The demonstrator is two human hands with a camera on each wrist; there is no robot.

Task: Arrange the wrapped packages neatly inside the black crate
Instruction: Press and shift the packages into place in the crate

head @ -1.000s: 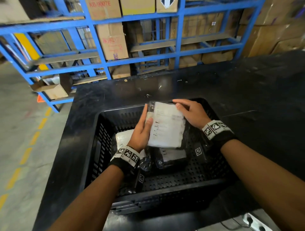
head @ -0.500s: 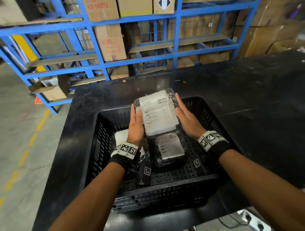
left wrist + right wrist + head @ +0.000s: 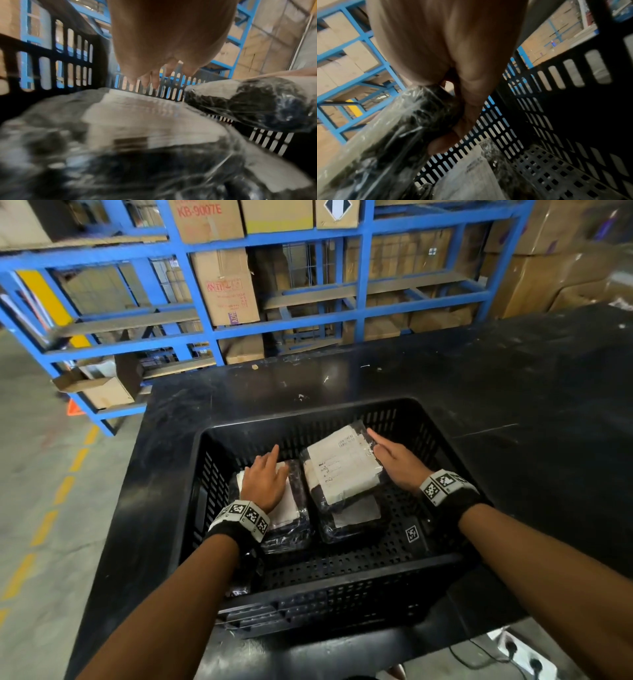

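Observation:
The black crate stands on a black table. Inside at the left lies a wrapped package with a white label, seen close in the left wrist view. My left hand is spread flat over it with straight fingers. To the right, a second labelled package tilts over a third one on the crate floor. My right hand holds the tilted package at its right edge, fingers along the top and thumb under it. Its near end hangs above the floor.
The crate floor to the right and front of the packages is bare. Blue steel racks with cardboard boxes stand behind the table. A concrete aisle with yellow dashes runs along the left.
The package held up in both hands has come down into the crate over the right-hand one. My left hand let go and moved left onto the other package.

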